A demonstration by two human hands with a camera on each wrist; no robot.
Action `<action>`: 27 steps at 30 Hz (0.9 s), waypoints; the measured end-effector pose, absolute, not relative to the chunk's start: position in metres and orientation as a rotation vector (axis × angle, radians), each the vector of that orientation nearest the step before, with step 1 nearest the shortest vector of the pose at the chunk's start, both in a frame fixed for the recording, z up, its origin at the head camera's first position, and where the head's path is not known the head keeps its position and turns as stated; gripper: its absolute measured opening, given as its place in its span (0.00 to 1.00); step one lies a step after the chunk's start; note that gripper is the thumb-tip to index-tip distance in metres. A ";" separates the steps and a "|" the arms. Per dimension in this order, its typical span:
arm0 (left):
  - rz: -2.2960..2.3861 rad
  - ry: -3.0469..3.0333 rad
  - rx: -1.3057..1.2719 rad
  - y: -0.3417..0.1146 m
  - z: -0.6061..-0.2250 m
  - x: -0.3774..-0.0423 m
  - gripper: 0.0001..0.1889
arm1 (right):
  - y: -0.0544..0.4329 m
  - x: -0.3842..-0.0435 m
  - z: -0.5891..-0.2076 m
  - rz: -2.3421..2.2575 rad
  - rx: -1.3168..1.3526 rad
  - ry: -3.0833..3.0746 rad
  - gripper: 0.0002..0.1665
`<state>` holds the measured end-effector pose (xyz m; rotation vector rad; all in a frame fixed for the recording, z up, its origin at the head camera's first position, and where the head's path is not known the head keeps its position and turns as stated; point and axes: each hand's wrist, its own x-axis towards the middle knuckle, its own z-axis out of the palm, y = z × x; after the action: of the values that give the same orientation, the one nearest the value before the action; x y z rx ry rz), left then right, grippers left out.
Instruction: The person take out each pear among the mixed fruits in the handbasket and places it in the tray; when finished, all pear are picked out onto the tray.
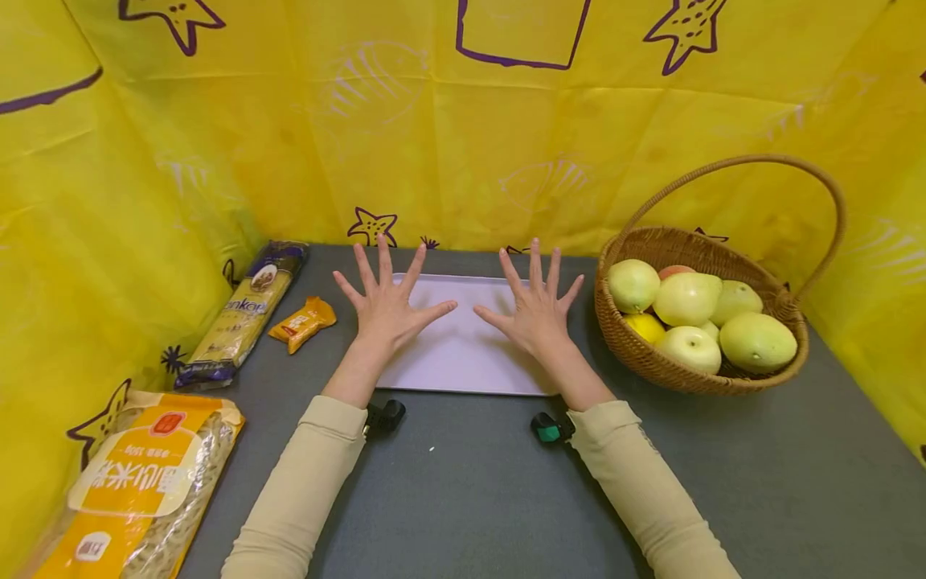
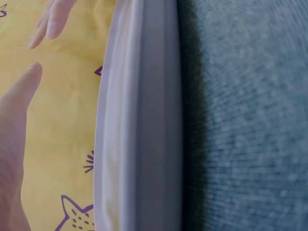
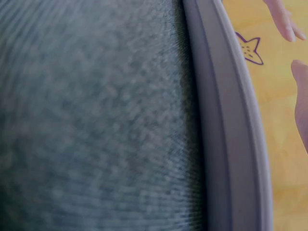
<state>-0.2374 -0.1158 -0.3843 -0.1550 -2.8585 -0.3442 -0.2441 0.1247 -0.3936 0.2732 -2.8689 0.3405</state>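
Both hands are spread wide above a pale lilac tray (image 1: pixel 470 354) in the head view, holding nothing. My left hand (image 1: pixel 391 310) overlaps the tray's left side, its thumb pointing inward. Over the right side is my right hand (image 1: pixel 535 314), fingers fanned and thumb toward the other hand. Close up in the left wrist view runs the tray's side wall (image 2: pixel 154 115), with the left thumb (image 2: pixel 19 106) at the edge. The right wrist view has the tray's rim (image 3: pixel 231 115) and part of the right thumb (image 3: pixel 302 96).
A wicker basket (image 1: pixel 637 366) of several fruits stands at the right. On the left lie a small orange packet (image 1: pixel 302 323), a long blue-and-yellow pasta packet (image 1: pixel 246 314) and a large orange-and-clear bag (image 1: pixel 145 482). Yellow patterned cloth (image 1: pixel 463 161) hangs behind the grey table (image 1: pixel 463 498).
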 end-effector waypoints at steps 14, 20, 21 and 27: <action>-0.414 -2.954 -0.238 -0.122 -0.382 -0.221 0.55 | 0.133 -0.229 -0.385 0.424 0.366 -2.894 0.61; -0.750 -3.043 -0.408 -0.138 -0.379 -0.205 0.56 | 0.152 -0.197 -0.351 0.759 0.601 -2.776 0.50; -0.787 -3.049 -0.431 -0.141 -0.378 -0.203 0.56 | 0.155 -0.192 -0.345 0.788 0.651 -2.732 0.47; -0.900 -3.122 -0.532 -0.156 -0.381 -0.201 0.56 | 0.188 -0.171 -0.308 0.786 0.812 -2.509 0.26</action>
<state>-0.2013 -0.1560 -0.3811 -0.5315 -3.1217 -0.8997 -0.1709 0.1880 -0.3080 0.8121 -2.5089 0.7865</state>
